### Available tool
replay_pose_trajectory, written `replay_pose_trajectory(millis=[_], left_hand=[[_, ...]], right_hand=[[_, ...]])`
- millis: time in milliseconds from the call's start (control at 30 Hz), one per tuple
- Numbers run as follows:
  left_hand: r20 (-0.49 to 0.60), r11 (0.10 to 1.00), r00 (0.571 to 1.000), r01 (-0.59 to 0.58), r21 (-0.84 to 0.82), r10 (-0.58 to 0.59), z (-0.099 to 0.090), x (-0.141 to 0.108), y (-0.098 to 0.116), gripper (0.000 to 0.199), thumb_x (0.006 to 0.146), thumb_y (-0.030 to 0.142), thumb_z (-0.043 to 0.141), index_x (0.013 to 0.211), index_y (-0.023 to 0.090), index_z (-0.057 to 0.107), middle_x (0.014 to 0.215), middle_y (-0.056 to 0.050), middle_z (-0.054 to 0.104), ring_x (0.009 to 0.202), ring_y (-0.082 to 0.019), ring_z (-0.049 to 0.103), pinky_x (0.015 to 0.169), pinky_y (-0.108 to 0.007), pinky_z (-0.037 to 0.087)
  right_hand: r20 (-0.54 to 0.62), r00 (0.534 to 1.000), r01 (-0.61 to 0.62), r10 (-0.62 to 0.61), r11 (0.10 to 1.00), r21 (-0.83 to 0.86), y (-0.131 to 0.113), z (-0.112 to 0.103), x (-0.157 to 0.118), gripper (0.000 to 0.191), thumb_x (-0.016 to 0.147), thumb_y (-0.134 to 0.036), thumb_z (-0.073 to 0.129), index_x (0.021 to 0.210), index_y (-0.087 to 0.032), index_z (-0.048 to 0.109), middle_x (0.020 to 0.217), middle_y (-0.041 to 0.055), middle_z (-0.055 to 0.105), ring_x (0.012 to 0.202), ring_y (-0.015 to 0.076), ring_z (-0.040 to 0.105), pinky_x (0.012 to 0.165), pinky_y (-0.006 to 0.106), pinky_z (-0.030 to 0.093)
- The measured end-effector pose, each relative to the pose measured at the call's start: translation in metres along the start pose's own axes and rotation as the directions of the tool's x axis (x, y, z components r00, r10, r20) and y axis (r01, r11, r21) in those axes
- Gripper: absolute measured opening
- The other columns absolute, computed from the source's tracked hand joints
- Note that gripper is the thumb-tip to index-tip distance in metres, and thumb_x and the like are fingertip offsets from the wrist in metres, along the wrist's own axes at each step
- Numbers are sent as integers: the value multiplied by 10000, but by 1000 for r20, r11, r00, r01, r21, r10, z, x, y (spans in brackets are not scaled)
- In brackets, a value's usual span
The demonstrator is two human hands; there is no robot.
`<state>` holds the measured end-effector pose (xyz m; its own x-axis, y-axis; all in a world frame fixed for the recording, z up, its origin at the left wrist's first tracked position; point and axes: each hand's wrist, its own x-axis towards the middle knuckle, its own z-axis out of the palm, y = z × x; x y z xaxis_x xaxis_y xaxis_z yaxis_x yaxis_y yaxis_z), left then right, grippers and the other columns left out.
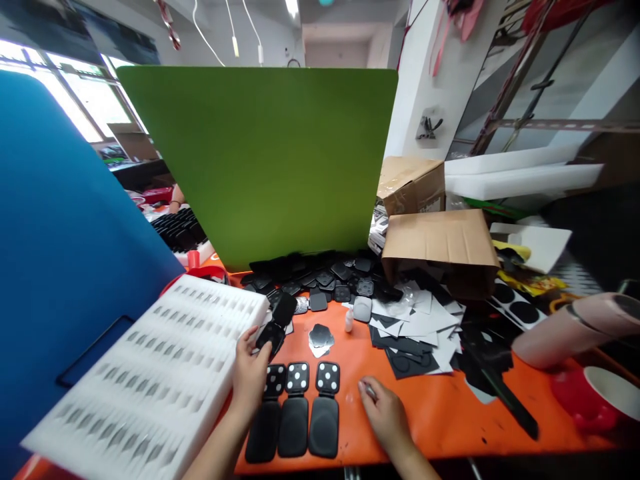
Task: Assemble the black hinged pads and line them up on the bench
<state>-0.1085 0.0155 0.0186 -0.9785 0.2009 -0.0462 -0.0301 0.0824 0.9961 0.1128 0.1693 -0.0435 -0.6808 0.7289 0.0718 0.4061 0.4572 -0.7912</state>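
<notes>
The black hinged case (284, 310) is open in the left hand (250, 380), above the orange surface (353, 433), beside the white foam block (215, 410). It is probably light, with stiff panels and a loose hinge; grip one panel by its side edges. The right hand (387, 417) pinches a small object (371, 392), type unclear. Three open cases (293, 427) lie between the hands. No brand, label or writing is legible.

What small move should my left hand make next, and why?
Perhaps your left hand should lay its black case beside the three open cases: they lie flat in a row, while this one is hand-held.
</notes>
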Motion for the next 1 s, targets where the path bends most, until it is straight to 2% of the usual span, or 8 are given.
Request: replay_pose_trajectory(millis=[67,167,267,367,467,667,833,1000], left_hand=[[64,1000,998,-15,-15,16,-20,-21,8,539,657,302,657,1151,217,457,768,12,568,748,-145,587,657,-235,463],[144,976,976,182,-124,-163,-32,-46,17,503,640,315,676,1092,179,501,802,-21,603,725,-158,603,629,-243,478],[205,883,909,406,-234,-363,-21,-65,20,433,602,294,708,981,163,546,787,-41,641,644,-167,621,576,-256,493],[230,830,879,472,-298,-417,-1,-82,23,403,588,287,719,938,186,549,700,-8,646,565,-158,614,516,-248,487],[312,810,857,500,-308,-410,12,-97,27,427,628,317,686,1012,215,532,732,-10,654,585,-170,622,523,-272,494],[658,785,636,610,-110,-402,16,-124,25,356,668,334,621,980,165,589,971,-101,643,859,-252,611,720,-363,489],[657,841,618,538,45,-431,17,-126,16,316,674,298,579,968,183,568,987,-74,636,890,-245,599,764,-373,475],[728,978,655,109,176,-204,20,-131,8,506,649,177,502,1154,171,475,1173,-66,542,1118,-266,447,951,-400,345]], right_hand=[[-15,999,-32,34,994,103,-8,-1,-2,391,793,-500,371,842,-203,620,776,87,651,699,220,606,631,287,459],[92,992,-103,81,959,262,-34,-4,-9,456,771,-520,420,979,-162,609,665,69,624,605,194,577,571,270,452],[345,939,-159,13,903,398,-66,-4,-21,483,750,-516,476,1048,-154,587,592,19,562,541,146,513,515,236,413],[511,857,-235,-70,829,507,-85,2,-37,391,717,-484,549,912,-152,617,615,-12,510,553,102,456,528,202,377],[497,867,-298,-32,767,569,-87,11,-49,347,720,-485,546,689,-140,538,529,-55,362,495,69,337,470,181,299],[358,931,-280,71,768,575,-82,-1,-53,309,783,-476,463,779,-167,461,666,-12,495,588,106,461,555,213,371],[239,971,-43,-30,955,293,-94,-34,-47,259,880,-357,297,901,-195,498,889,41,575,832,148,536,725,245,400],[257,962,121,-86,985,-124,-106,-44,-40,213,872,-308,345,881,-213,536,839,22,583,798,156,543,685,240,373]])
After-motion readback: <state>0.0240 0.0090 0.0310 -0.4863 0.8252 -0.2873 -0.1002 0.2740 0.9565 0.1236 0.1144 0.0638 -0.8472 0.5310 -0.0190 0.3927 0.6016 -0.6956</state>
